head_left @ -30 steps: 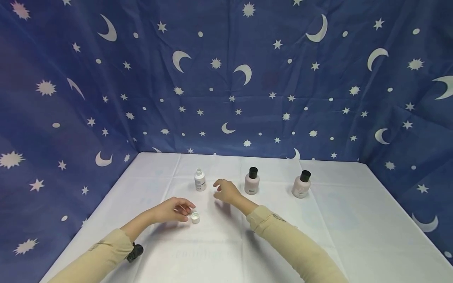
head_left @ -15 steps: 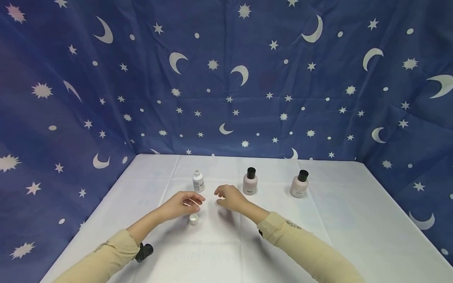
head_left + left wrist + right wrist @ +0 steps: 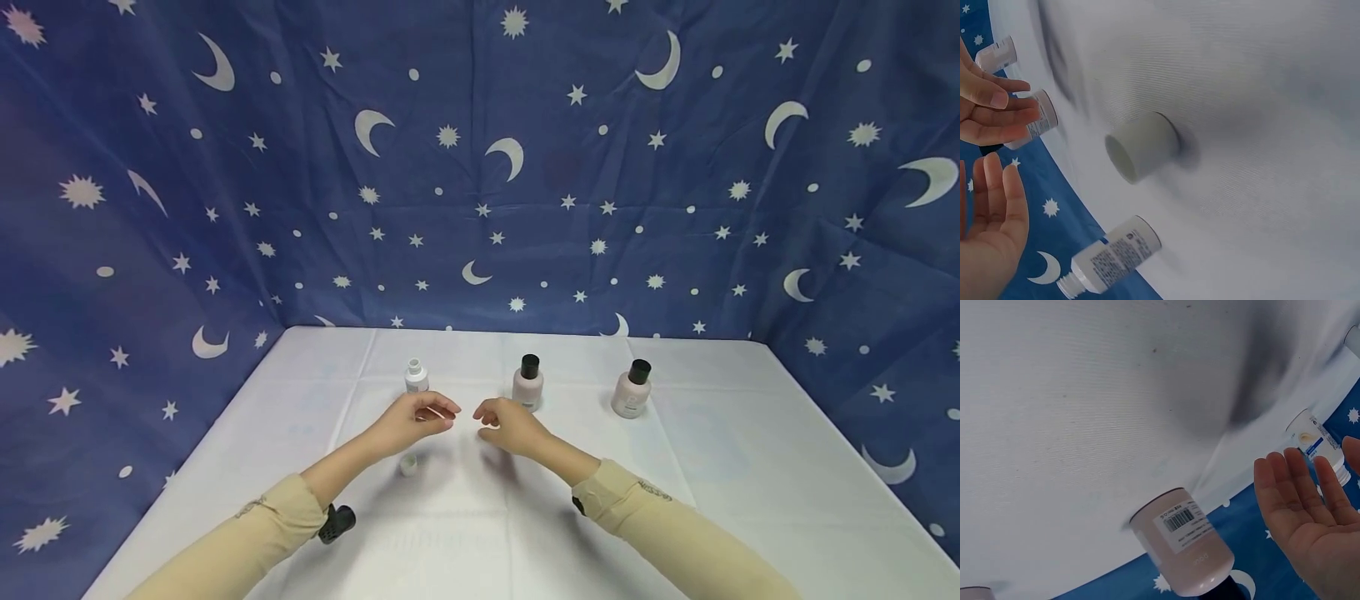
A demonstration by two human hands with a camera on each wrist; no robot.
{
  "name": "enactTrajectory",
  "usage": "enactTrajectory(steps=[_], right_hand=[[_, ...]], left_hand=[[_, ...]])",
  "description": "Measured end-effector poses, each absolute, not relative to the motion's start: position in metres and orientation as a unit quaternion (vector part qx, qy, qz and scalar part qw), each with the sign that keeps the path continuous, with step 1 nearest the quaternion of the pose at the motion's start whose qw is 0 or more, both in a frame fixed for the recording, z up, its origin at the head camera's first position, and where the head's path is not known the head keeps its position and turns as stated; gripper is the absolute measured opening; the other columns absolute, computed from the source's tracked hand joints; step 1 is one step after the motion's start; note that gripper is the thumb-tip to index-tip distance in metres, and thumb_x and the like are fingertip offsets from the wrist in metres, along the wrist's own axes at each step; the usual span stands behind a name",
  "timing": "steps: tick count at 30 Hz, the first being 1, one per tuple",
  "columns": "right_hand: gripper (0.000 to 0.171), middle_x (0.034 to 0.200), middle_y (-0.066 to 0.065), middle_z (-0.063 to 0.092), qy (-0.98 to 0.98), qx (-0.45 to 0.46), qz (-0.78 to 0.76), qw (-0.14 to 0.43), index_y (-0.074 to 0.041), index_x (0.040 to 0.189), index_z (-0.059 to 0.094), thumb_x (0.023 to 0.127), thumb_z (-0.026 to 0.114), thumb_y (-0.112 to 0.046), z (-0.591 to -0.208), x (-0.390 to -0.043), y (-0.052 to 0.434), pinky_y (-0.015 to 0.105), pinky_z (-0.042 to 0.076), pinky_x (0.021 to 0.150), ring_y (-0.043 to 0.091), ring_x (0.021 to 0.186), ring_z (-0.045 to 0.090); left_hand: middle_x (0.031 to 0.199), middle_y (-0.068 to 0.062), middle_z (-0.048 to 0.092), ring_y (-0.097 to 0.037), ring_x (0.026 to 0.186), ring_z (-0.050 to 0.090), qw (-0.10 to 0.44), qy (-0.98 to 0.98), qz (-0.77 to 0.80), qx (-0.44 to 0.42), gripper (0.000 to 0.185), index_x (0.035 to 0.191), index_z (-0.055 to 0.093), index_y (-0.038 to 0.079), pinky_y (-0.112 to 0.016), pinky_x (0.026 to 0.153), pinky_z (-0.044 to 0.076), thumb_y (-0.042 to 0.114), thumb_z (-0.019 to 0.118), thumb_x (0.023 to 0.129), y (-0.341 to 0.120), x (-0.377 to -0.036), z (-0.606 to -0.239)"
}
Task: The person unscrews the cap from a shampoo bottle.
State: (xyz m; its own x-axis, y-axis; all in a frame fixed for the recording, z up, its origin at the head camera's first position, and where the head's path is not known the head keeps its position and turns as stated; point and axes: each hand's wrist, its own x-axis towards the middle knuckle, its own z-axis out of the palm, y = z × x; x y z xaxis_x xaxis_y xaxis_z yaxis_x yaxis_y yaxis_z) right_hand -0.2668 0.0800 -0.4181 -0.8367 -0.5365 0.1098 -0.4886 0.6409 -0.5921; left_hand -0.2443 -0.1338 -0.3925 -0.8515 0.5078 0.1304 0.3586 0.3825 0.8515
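Hands lifted off — white cap on the cloth beneath the left.

You have three bottles on the table: one uncapped white bottle and two pink bottles with black caps. One loose white cap lies apart.
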Motion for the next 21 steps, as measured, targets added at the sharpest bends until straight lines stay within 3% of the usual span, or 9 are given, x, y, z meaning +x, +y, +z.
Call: enactTrajectory(steps=[2,21], right_hand=[[0.020,0.095,0.017,0.067,0.907,-0.266,-0.323,0.050,0.006,0.101,0.064,0.083,0.066,-0.001,-0.409,-0.259,0.081,0.042,0.053,0.082,0.028,0.091,0.063],[0.019,0.098,0.020,0.068,0.902,-0.259,-0.345,0.038,0.005,0.101,0.064,0.083,0.065,-0.001,-0.416,-0.245,0.126,0.045,0.054,0.082,0.030,0.088,0.066]], left_hand=[[0.106,-0.025,0.064,-0.023,0.089,0.065,0.074,0.828,0.491,0.259,0.024,0.109,0.063,-0.007,-0.020,0.077,0.053,0.008,0.061,0.091,-0.127,-0.247,-0.392],[0.101,-0.021,0.067,-0.021,0.080,0.066,0.057,0.830,0.486,0.267,0.019,0.106,0.065,-0.003,-0.020,0.073,0.053,0.007,0.061,0.090,-0.083,-0.262,-0.385]])
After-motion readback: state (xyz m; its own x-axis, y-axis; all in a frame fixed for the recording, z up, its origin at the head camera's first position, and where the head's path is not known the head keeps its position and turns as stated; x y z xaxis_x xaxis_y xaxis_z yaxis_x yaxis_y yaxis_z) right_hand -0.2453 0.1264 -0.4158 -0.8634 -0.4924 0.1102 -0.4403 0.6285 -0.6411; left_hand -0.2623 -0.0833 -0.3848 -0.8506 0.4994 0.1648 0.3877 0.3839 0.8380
